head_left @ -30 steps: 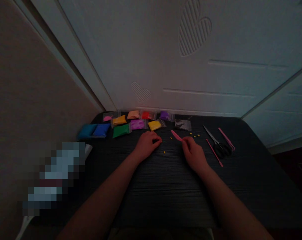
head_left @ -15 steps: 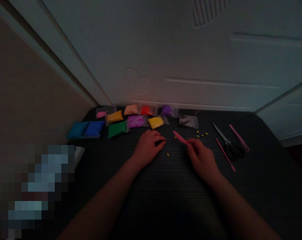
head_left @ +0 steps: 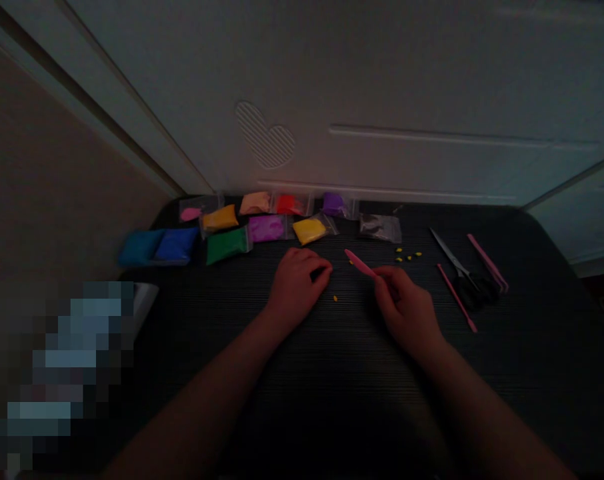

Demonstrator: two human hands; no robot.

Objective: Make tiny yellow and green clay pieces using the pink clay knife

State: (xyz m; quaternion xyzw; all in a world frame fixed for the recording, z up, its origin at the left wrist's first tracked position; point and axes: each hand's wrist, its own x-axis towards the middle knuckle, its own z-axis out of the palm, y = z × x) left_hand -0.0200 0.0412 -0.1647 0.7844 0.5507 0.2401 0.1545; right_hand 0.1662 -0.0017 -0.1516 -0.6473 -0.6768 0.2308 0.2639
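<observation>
My right hand is closed round the handle of a pink plastic knife, whose blade points up and left just above the dark table. My left hand rests on the table with its fingers curled together; whether it holds anything is hidden. A tiny yellow clay bit lies between the two hands. More yellow bits are scattered right of the knife tip.
Several small bags of coloured clay line the table's far edge, among them blue, green, magenta and yellow. Scissors and two pink tools lie at the right. A white panelled wall stands behind.
The view has tilted downward, so everything sits higher in the picture. Both hands stay in nearly the same places, with the knife still in the right hand.
</observation>
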